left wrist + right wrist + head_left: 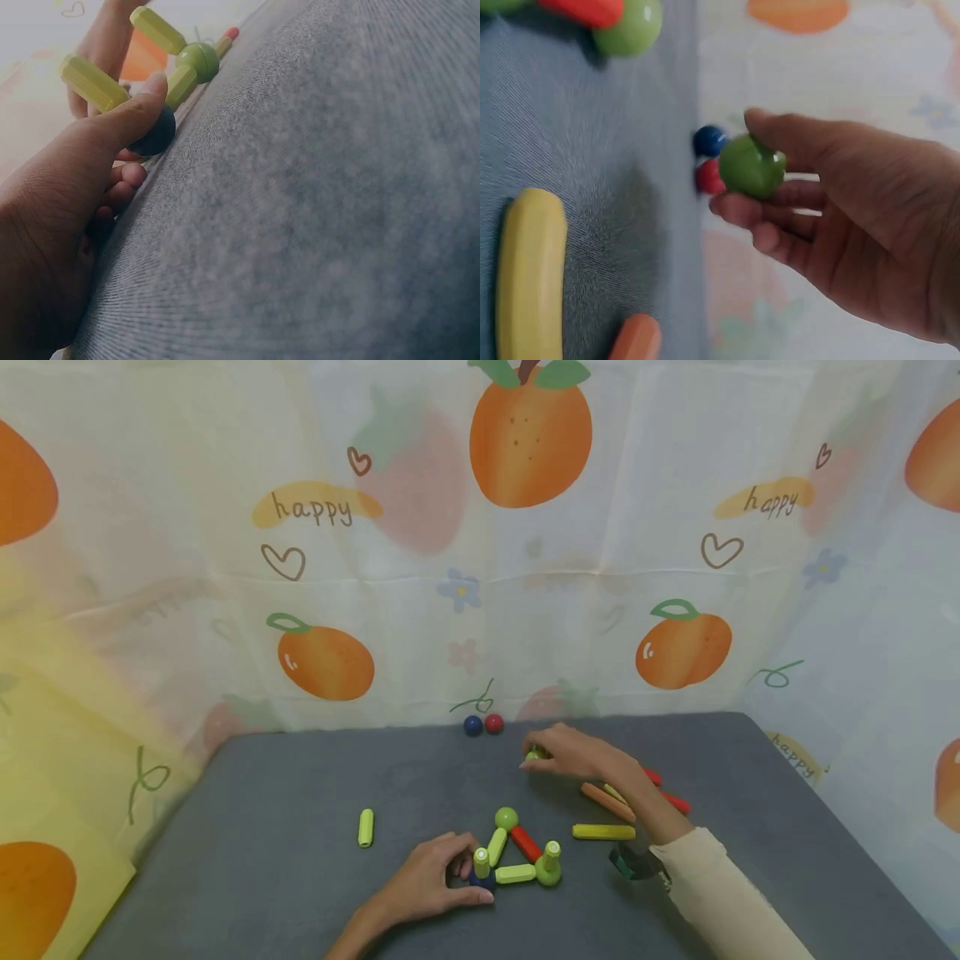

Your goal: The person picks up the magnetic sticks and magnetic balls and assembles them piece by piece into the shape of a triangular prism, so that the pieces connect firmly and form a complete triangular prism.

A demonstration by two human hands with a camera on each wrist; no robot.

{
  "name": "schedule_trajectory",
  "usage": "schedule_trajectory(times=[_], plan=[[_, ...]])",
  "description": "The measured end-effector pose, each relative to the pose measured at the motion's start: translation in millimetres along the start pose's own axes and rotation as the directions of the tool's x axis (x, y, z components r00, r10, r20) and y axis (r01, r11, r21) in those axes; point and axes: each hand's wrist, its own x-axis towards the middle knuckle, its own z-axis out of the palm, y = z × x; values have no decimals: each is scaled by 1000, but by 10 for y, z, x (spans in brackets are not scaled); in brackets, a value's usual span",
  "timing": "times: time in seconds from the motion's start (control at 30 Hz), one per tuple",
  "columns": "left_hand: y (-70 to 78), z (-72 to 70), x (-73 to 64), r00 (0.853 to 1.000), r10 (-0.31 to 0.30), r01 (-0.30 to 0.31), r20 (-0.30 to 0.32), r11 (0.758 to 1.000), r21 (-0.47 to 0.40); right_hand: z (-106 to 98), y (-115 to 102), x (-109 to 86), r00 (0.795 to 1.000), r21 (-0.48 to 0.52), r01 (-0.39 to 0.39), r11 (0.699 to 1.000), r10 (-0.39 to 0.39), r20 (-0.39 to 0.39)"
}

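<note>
Right hand (570, 753) pinched a glossy green ball (750, 169) between thumb and fingers, held up over the far side of the grey tabletop (292, 802), near a glossy red ball (494, 723). Left hand (427, 878), thumb and fingers curled, gripped the dark blue ball (157, 135) at 1 corner of a ball-and-rod triangle (527, 843), where 2 yellow-green faceted rods (552, 856) stood upright. Good handling seemed to call for a light right pinch and a steady left hold, lest a knock tilt those uprights.
</note>
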Motion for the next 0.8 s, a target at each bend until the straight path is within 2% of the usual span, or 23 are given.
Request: schedule_trajectory(times=[0.2,0.33,0.43,0.57,0.8], plan=[[-1,2,3,1000,-1,1,5,1000,0,-157,-350,-537,991,94,127,987,-129,20],[10,-9,5,1000,-2,2,3,1000,-5,-209,-534,-794,964,143,257,956,-264,25],[13,-14,2,1000,-3,3,-6,1000,2,-160,-621,-883,943,146,322,935,-330,32],[10,-12,0,1000,2,-2,-11,1000,9,-32,-670,-902,945,104,315,943,-322,53],[6,10,8,1000,-9,9,8,1000,3,69,-658,-920,976,123,195,973,-205,74]])
